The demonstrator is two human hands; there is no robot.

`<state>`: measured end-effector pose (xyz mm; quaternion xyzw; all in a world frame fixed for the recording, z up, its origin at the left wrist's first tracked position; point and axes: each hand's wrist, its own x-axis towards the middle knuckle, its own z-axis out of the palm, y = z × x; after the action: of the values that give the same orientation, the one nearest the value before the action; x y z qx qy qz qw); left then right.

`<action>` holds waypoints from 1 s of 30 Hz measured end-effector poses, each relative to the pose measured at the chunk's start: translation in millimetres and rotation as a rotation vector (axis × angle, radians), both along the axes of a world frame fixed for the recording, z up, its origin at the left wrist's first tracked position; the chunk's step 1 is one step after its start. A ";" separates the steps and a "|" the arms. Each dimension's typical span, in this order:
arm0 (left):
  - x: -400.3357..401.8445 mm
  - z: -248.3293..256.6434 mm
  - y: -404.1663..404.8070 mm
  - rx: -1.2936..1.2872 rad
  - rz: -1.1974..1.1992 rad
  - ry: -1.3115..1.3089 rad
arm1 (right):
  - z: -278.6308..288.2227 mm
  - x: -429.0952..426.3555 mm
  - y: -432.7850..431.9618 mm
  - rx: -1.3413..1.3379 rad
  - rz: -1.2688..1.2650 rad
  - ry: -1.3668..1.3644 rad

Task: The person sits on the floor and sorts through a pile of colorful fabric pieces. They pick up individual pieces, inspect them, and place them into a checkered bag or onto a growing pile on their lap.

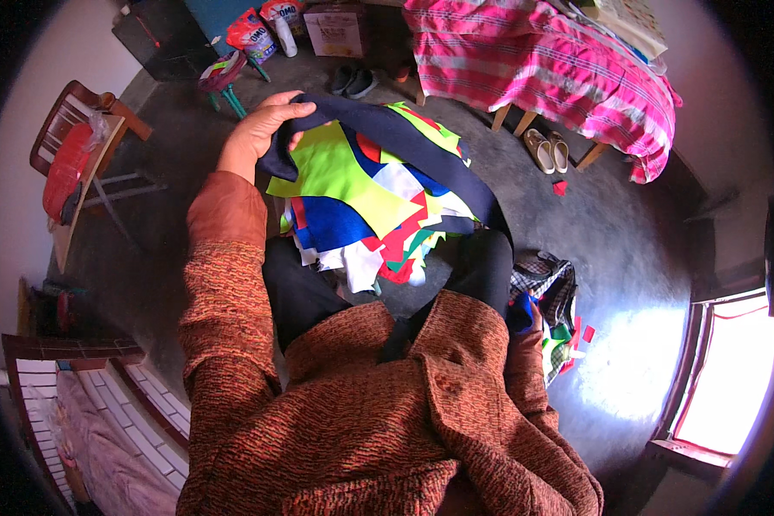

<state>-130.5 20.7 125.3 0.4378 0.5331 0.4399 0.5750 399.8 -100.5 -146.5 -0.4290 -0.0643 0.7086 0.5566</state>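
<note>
My left hand (267, 129) is raised at the upper left and grips a long dark navy fabric strip (413, 145). The strip arches over a heap of cut fabric pieces and runs down past my right knee. In the heap lie a neon-yellow piece (335, 174), a blue piece (332, 222), and red, white and green ones. My right hand (534, 316) is low beside my right thigh, closed around a bundle of blue fabric (521, 313); its fingers are partly hidden. A checkered bag (560, 290) is just beyond it.
A wooden chair (71, 161) with a red cushion is at the left. A green-legged stool (226, 77) and dark shoes (353, 82) are ahead. Beige shoes (546, 151) stand by a table with a pink checked cloth (542, 64). Red scraps (589, 333) lie on the floor at the right.
</note>
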 end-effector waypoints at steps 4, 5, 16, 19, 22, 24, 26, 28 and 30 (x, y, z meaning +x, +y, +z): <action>-0.9 -9.0 -1.3 0.055 0.258 -0.221 | 6.5 -0.5 -1.4 0.021 0.033 0.048; -0.3 -11.0 -0.9 0.070 0.319 -0.280 | -6.7 11.6 -4.9 0.098 0.099 0.168; -25.7 -30.5 0.2 0.241 0.487 -0.585 | -57.3 30.3 10.9 0.220 0.235 0.468; -34.6 -37.2 3.0 0.288 0.486 -0.678 | -27.3 12.3 6.0 -0.056 -0.063 0.128; -47.8 -43.0 8.6 0.307 0.494 -0.805 | -48.1 27.2 8.1 -0.017 0.040 0.202; -57.8 -44.8 10.0 0.287 0.540 -0.919 | -37.1 23.5 9.0 0.011 0.155 0.248; -45.9 -43.7 0.7 0.373 0.527 -0.807 | -21.6 12.6 8.1 -0.085 0.064 0.191; -44.7 -52.4 -9.9 0.435 0.555 -0.649 | -20.5 12.6 8.3 -0.101 0.031 0.197; -50.4 -67.0 -18.8 0.415 0.713 -0.535 | -28.2 18.3 6.7 -0.040 0.052 0.270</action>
<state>-180.9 1.9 58.3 0.2050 0.3845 0.8034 0.4058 418.1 -93.8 -174.7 -0.3391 0.0142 0.7750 0.5330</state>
